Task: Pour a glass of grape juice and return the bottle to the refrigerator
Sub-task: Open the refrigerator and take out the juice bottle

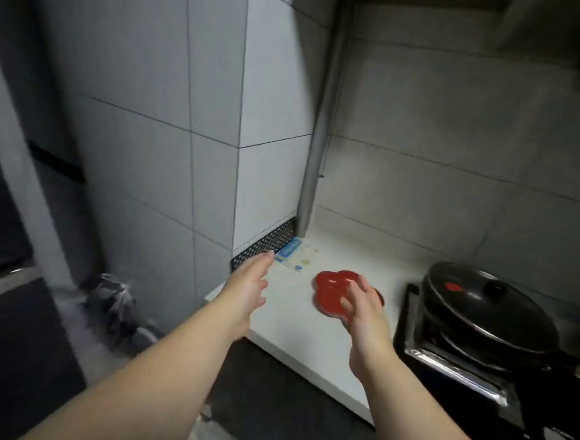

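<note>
two bare hands reach out over a white counter (294,340). at far left we see a crumpled dark bag (111,301) on the floor by the tiled wall. our left hand (248,285) hovers flat, fingers spread, gripping nothing, beside a black perforated strip (266,244) and a blue-printed packet (291,252). our right hand (364,314) curls loosely over a red lobed dish (332,288); we cannot tell if it grips. a black lidded pan (482,302) sits rightmost. no bottle or glass shows.

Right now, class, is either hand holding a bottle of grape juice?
No. The left hand is open and empty, and the right hand is at a red clover-shaped dish.
</note>
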Motion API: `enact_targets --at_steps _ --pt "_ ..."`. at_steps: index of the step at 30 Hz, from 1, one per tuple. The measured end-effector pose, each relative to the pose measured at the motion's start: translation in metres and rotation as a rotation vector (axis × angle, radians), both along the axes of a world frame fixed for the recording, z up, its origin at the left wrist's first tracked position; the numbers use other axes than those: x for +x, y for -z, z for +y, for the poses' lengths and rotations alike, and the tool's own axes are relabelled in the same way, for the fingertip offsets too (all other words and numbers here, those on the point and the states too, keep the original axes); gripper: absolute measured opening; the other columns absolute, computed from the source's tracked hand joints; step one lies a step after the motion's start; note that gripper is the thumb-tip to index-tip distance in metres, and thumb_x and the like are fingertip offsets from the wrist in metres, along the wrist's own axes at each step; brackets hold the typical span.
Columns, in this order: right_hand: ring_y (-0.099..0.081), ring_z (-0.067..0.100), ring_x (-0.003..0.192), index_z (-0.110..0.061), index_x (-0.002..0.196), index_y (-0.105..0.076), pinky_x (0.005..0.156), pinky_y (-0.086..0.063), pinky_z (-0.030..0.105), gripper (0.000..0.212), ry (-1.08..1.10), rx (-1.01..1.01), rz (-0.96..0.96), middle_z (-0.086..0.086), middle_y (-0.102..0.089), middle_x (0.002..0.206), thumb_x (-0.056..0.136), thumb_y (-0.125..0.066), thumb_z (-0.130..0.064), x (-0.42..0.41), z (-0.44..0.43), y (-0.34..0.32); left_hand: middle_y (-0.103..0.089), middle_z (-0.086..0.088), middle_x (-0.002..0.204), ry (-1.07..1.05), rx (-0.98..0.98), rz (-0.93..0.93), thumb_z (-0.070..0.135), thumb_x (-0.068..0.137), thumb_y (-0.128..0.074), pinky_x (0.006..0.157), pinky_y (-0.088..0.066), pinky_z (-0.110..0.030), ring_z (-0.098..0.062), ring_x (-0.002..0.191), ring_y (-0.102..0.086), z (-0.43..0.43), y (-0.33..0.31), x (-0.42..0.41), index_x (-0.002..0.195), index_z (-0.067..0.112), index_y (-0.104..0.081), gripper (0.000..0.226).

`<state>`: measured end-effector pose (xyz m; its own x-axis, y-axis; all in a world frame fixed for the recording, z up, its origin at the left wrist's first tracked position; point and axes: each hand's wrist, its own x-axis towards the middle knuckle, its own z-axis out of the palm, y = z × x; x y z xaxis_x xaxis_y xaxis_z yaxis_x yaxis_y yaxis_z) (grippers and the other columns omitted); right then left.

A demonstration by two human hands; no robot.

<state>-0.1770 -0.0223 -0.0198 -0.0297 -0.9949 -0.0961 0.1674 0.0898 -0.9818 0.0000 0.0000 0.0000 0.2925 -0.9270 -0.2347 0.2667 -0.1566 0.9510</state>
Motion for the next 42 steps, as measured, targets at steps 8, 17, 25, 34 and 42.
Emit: enact_targets --at_steps 8,17,25,34,42 --pt "-0.051 0.022 0.126 -0.025 0.146 -0.039 0.114 -0.031 0.045 0.048 -0.393 0.255 0.019 0.002 -0.048 0.143 0.1 -0.047 -0.036 0.119 0.023 0.092 -0.052 0.002 0.129 -0.381 0.172 -0.115 0.035 0.095 -0.057 0.086 -0.046 -0.019 -0.017 0.107 -0.056 0.072 0.074 0.11 0.136 0.017 -0.048 0.045" --pt "-0.059 0.018 0.109 -0.023 0.134 -0.052 0.096 -0.041 0.035 0.041 -0.844 0.499 0.04 0.006 -0.062 0.127 0.098 -0.048 -0.042 0.33 0.109 0.124 -0.049 -0.006 0.138 -0.709 0.351 -0.058 0.031 0.095 -0.059 0.088 -0.041 -0.031 -0.018 0.108 -0.05 0.213 0.115 0.272 0.143 0.015 -0.041 0.054" --pt "-0.048 0.026 0.131 -0.024 0.151 -0.028 0.101 -0.034 0.035 0.065 -1.035 0.687 -0.122 0.013 -0.05 0.143 0.096 -0.037 -0.056 0.52 0.184 0.129 -0.052 -0.015 0.135 -0.969 0.127 0.4 0.043 0.096 -0.049 0.088 -0.041 -0.038 -0.028 0.112 -0.053 0.302 0.118 0.433 0.142 0.013 -0.042 0.056" --pt "-0.045 0.03 0.133 -0.021 0.149 -0.033 0.111 -0.032 0.041 0.072 -1.016 0.769 -0.224 0.017 -0.047 0.144 0.092 -0.037 -0.065 0.645 0.204 0.132 -0.046 -0.02 0.141 -1.098 -0.125 0.679 0.051 0.099 -0.034 0.101 -0.036 -0.043 -0.034 0.118 -0.049 0.332 0.131 0.534 0.15 0.013 -0.03 0.063" --pt "-0.041 0.033 0.136 -0.014 0.154 -0.016 0.113 -0.029 0.041 0.1 -1.064 0.883 -0.331 0.023 -0.04 0.148 0.08 -0.047 -0.073 0.745 0.186 0.16 -0.039 -0.023 0.147 -1.15 -0.246 0.829 0.06 0.096 -0.035 0.115 -0.025 -0.045 -0.036 0.138 -0.035 0.31 0.152 0.606 0.15 0.012 -0.031 0.072"
